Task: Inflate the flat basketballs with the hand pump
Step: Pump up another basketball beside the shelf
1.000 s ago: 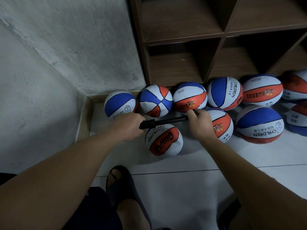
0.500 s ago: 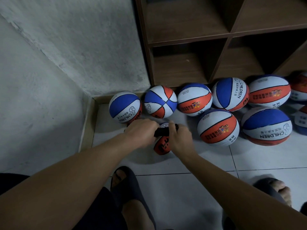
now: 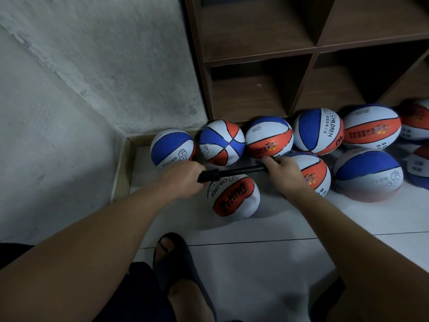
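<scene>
A black hand pump point(image 3: 234, 171) lies level above a red, white and blue basketball point(image 3: 234, 198) on the tiled floor. My left hand point(image 3: 183, 177) grips the pump's thick barrel end. My right hand point(image 3: 282, 173) grips the far end, with the thin rod drawn out between the two hands. The pump's needle and the ball's valve are hidden under my left hand.
Several more basketballs point(image 3: 270, 138) of the same colours stand in rows against a dark wooden shelf unit point(image 3: 315, 52) at the back and right. A rough white wall point(image 3: 69, 89) closes the left side. My sandalled foot point(image 3: 176, 259) rests on the white tiles below.
My right hand has pulled away to the right, drawing the pump rod out again after both hands were close together half a second ago. My left hand stays at the ball.
</scene>
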The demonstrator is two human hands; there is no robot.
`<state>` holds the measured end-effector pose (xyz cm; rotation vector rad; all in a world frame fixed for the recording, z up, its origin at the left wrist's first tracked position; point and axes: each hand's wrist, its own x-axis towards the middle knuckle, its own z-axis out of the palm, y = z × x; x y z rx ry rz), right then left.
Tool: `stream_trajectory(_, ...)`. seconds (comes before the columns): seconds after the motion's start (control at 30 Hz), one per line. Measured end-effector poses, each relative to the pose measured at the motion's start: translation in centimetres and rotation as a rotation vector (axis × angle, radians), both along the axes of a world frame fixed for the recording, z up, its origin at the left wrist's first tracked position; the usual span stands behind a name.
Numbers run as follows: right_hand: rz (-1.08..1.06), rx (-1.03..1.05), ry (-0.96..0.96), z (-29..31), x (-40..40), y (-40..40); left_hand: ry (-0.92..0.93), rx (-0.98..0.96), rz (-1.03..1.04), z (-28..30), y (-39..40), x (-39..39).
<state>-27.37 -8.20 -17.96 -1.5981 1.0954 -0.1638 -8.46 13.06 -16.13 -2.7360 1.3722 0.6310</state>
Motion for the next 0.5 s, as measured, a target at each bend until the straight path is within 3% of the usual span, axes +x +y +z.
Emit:
stream_trajectory(0.2, -0.017, -0.136, 0.048, -1.4, 1.0, 4.8, -0.037, 0.027, -0.078, 0.3, -1.1, -1.4)
stream_trajectory(0.5, 0.167, -0.082, 0.084, -2.6, 1.2, 9.7, -0.052, 0.141, -0.238, -0.4, -1.4, -3.8)
